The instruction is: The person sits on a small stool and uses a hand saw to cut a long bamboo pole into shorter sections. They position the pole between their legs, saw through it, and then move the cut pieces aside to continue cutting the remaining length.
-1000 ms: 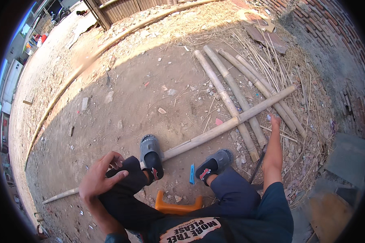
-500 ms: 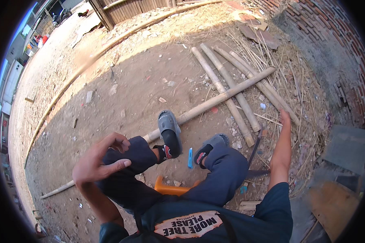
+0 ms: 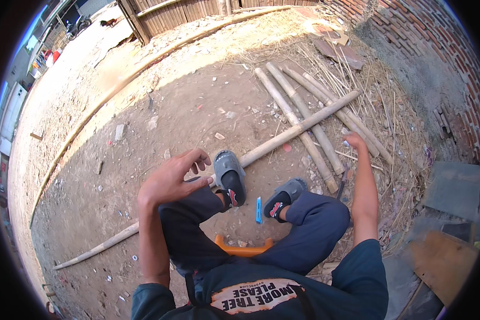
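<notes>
A long bamboo pole (image 3: 274, 143) runs diagonally along the ground, passing beneath my left leg and lying across several shorter bamboo poles (image 3: 321, 132). My left hand (image 3: 177, 176) is raised over the long pole near my left foot, empty, with its fingers bent and apart. On the other side, my right arm stretches forward. My right hand (image 3: 356, 141) is above the right-hand short poles, fingers loosely apart, with nothing seen in it; whether it touches a pole is unclear. A blue utility knife (image 3: 258, 210) lies between my feet. Beside my right knee lies a dark blade tool (image 3: 344, 184), partly hidden.
Below me is an orange plastic stool (image 3: 244, 250). Dry straw and thin strips (image 3: 376, 101) litter the right side, by a brick wall (image 3: 410, 32). Grey and brown boards (image 3: 453, 194) lie at the lower right. Another long pole (image 3: 93, 112) curves along the left and back.
My left hand has moved up and right, toward my left foot. The right hand has drawn left and slightly back from the outer pole's end. My knees have shifted right.
</notes>
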Available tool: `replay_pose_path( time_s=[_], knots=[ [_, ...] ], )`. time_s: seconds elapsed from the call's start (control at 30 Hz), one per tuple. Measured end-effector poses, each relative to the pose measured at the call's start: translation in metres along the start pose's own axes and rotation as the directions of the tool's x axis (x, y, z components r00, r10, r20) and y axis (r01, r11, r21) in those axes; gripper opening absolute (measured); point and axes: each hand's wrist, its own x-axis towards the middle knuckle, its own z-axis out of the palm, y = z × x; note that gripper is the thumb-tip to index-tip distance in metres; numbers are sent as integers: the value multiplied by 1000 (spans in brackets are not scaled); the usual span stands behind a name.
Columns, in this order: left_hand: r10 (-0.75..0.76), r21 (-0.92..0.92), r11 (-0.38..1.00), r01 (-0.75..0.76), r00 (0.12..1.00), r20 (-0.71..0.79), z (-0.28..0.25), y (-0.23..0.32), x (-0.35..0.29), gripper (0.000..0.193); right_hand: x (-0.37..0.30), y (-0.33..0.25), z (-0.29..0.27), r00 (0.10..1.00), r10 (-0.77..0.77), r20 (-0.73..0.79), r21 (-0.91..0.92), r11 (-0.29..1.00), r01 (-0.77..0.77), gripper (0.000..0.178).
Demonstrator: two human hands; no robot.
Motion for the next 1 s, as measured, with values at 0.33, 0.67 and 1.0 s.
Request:
replay_pose_path(
  time_s=[0.33,0.67,1.0],
  knots=[
    [-8,43,999,4,996,87,-5,-18,-15,43,-37,-204,101,908,-359,216,-504,756,418,76],
    [-130,38,991,127,987,97,10,-47,0,42,-31,-266,339,843,-417,340,-524,660,538,85],
    [-102,-8,995,104,987,127,15,-56,8,36,-35,-219,303,859,-469,204,-556,667,496,62]
  ],
)
